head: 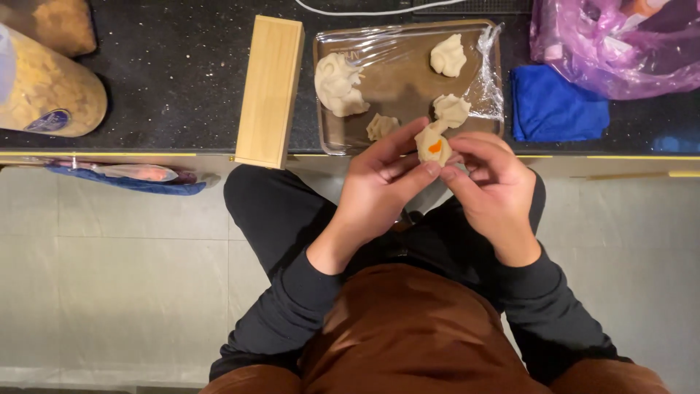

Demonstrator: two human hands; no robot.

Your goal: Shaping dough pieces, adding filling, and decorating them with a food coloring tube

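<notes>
Between the hands, the dough piece (433, 146) is pale cream with an orange spot. Beyond them the tray (408, 80) is brown-grey under clear film, on a black speckled bench (182, 80) edged yellow. Left of the hands stands a light wooden block (270, 91); right of them lie a blue cloth (558, 106) and a pink translucent bag (612, 44).

A long wooden box (269, 90) is sitting on the dark speckled counter (182, 73), with a blue cloth (558, 106) lying over by a pink plastic bag (620, 47). A clear jar of something yellowish (45, 87) is lying far left, and a white cable (364, 10) is running along the back.
</notes>
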